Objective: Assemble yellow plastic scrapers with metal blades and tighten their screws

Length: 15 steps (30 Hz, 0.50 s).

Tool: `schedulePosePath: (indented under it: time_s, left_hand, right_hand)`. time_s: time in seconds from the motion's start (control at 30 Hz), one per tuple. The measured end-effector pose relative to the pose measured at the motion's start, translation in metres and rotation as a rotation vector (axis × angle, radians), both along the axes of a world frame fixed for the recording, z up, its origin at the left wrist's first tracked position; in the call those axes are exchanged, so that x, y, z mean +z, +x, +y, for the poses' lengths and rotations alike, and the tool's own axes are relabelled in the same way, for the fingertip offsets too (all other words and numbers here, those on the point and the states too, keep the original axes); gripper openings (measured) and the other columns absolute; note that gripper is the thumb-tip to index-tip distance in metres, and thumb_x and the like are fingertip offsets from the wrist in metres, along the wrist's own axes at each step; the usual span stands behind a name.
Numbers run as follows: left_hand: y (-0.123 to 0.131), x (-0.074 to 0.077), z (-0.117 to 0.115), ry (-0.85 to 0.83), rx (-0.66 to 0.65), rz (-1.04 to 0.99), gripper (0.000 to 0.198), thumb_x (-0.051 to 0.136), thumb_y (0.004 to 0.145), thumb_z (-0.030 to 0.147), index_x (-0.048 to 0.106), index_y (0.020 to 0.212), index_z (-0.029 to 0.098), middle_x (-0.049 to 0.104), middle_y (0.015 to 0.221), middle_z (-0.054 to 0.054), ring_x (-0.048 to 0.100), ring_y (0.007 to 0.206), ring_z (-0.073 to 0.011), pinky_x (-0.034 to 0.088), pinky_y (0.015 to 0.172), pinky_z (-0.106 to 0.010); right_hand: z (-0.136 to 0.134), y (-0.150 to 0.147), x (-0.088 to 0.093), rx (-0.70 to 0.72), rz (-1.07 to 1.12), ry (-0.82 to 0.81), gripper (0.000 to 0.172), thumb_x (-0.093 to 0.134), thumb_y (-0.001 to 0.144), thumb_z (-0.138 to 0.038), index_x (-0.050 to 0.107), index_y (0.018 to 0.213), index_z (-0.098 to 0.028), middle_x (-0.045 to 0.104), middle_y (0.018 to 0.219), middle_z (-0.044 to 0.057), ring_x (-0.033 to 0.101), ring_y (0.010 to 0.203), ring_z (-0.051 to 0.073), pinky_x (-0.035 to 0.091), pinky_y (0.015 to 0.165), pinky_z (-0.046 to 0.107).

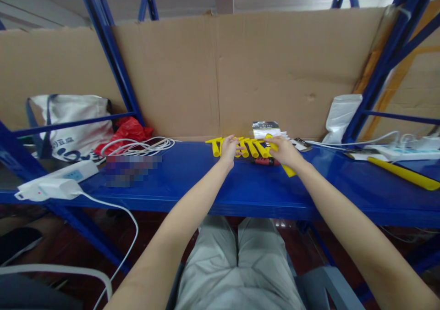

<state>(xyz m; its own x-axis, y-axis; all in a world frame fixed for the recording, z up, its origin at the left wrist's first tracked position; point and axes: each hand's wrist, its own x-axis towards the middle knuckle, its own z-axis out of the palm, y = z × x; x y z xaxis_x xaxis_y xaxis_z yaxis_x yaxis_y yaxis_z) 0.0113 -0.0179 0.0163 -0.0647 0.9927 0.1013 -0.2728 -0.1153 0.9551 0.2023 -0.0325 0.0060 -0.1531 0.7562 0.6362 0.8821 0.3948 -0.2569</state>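
Observation:
Along the back of the blue shelf runs a row of several yellow T-shaped plastic tools [253, 149], with round handles pointing toward me. My left hand [228, 150] is over the left part of this row, its fingers apart; whether it touches a tool I cannot make out. In my right hand [282, 150], at the row's right end, is another yellow T-shaped tool [288, 170], its handle sticking out below the palm. A red and black tool handle [264, 161] lies in front of the row, between my hands.
Behind the shelf [192, 181] stands a cardboard panel [172, 71]. To the left are a white power strip [68, 174], coiled white cable [147, 146], a red bag [129, 133] and a cloth bag [77, 122]. A long yellow object [405, 174] lies right.

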Motion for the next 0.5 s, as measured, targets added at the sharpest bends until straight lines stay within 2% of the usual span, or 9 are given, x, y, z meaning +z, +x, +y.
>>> schedulePosePath:
  time_s: [0.13, 0.3, 0.4, 0.5]
  left_hand:
    - [-0.001, 0.0, -0.001, -0.001, -0.007, 0.008, 0.044, 0.049, 0.079, 0.007, 0.05, 0.121, 0.017, 0.06, 0.121, -0.01, 0.065, 0.061, -0.0083, 0.04, 0.041, -0.015]
    - [0.001, 0.0, 0.0, 0.001, -0.017, 0.015, 0.041, 0.049, 0.076, 0.005, 0.052, 0.115, 0.016, 0.061, 0.117, -0.009, 0.062, 0.052, -0.0066, 0.04, 0.04, -0.017]
    - [0.0, -0.002, 0.002, 0.0, -0.012, 0.023, 0.039, 0.048, 0.076, 0.005, 0.052, 0.112, 0.016, 0.062, 0.115, -0.009, 0.058, 0.047, -0.0045, 0.041, 0.04, -0.017]
    - [0.0, -0.003, 0.004, 0.002, -0.006, 0.039, 0.039, 0.049, 0.074, 0.004, 0.053, 0.111, 0.017, 0.063, 0.111, -0.008, 0.056, 0.045, -0.0041, 0.041, 0.041, -0.018]
  right_hand:
    - [-0.016, 0.028, 0.034, -0.294, 0.019, -0.018, 0.047, 0.051, 0.078, -0.013, 0.061, 0.125, -0.015, 0.06, 0.121, 0.015, 0.057, 0.111, 0.029, 0.043, 0.097, 0.04]
    - [-0.036, 0.091, 0.072, -0.604, -0.061, -0.218, 0.05, 0.05, 0.082, -0.017, 0.054, 0.132, -0.012, 0.06, 0.122, 0.019, 0.059, 0.108, 0.029, 0.045, 0.087, 0.034]
    - [-0.041, 0.146, 0.075, -0.749, -0.212, -0.328, 0.049, 0.048, 0.084, -0.019, 0.053, 0.132, -0.009, 0.06, 0.121, 0.021, 0.058, 0.109, 0.028, 0.043, 0.086, 0.032]
    - [-0.041, 0.204, 0.062, -0.861, -0.329, -0.44, 0.046, 0.049, 0.083, -0.015, 0.058, 0.127, -0.008, 0.063, 0.117, 0.022, 0.061, 0.102, 0.026, 0.044, 0.082, 0.03]
